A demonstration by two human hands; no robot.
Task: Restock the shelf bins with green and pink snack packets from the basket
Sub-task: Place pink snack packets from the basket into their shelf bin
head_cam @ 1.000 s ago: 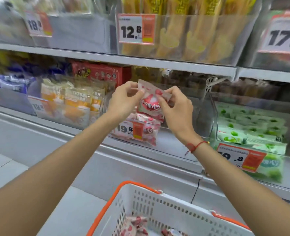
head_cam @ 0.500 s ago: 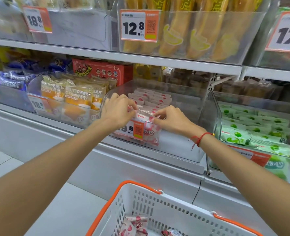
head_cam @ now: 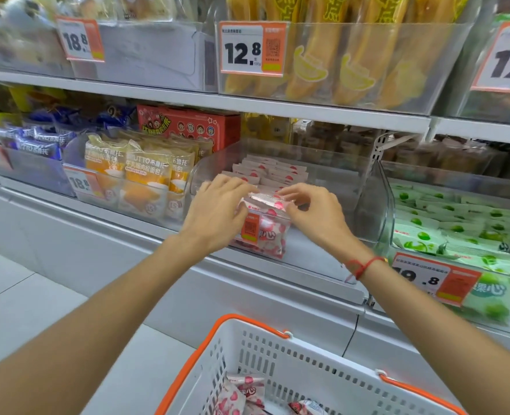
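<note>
A: Both hands meet at the front of the clear pink bin on the middle shelf. The left hand and the right hand each pinch one end of a pink packet, each grip closed on its crimped edge. The packet lies nearly flat on top of the front row, just behind the orange price tag.

B: Where is the remaining stock?

A: More pink packets lie in the white basket with orange rim, below the forearms. The green packets fill the neighbouring bin to the right; none shows in the visible part of the basket.

B: What could go wrong from here?

A: In my judgement the front row already stands near the lip. If the packet is released while it rides on top instead of being tucked down between its neighbours, it may slide forward over the front wall and drop to the ledge or the floor. Pressing too hard could also buckle the upright row behind, or crush the soft filling.

B: And against the earlier views?

A: One second ago the packet was held up, tilted and facing the camera, well above the bin. Half a second ago the hands had dropped to the bin's front. Now they stay there, the packet levelled and lower, the fingers of the left hand more spread. The basket and its contents have not shifted.
</note>
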